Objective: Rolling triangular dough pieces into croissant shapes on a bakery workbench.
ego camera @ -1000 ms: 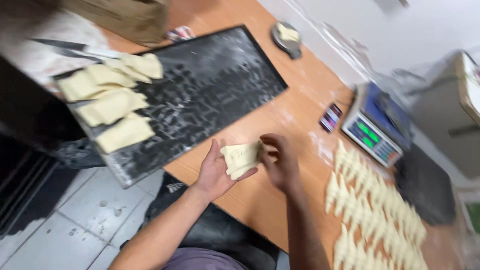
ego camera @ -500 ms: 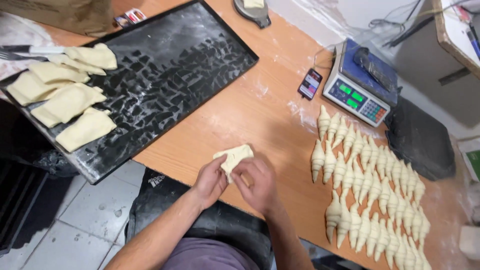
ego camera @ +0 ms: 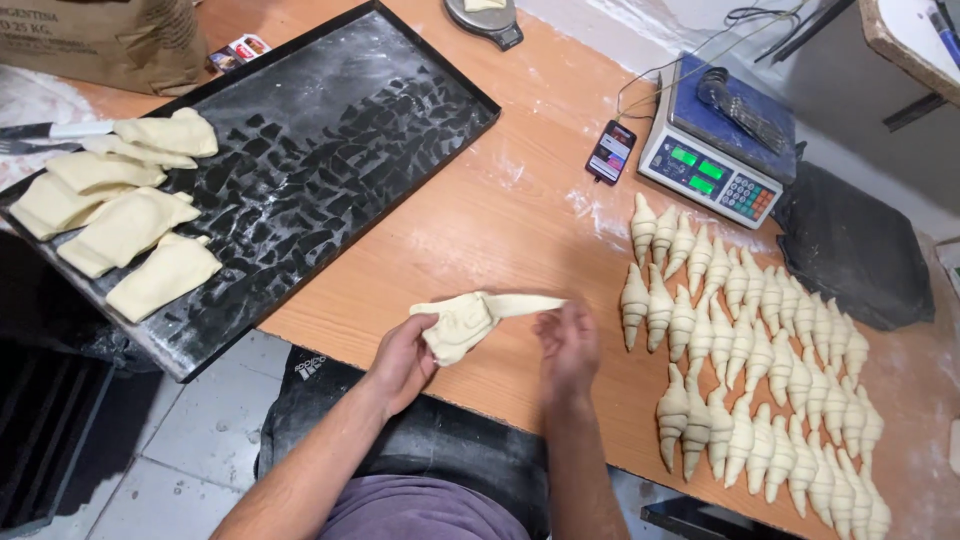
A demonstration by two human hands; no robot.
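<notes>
The left hand [ego camera: 400, 360] held a soft piece of dough [ego camera: 465, 322] over the edge of the wooden table [ego camera: 480, 230]; its fingers were curled around the fat end, and the right hand [ego camera: 568, 345] pinched the thin tip, so the dough stretched between the two hands. Just right of the right hand lay rows of rolled croissants [ego camera: 745, 370]; far to the left of the left hand sat a black floury tray [ego camera: 300, 150] with flat dough pieces [ego camera: 120, 215]; past the hands stood a scale [ego camera: 715, 150].
</notes>
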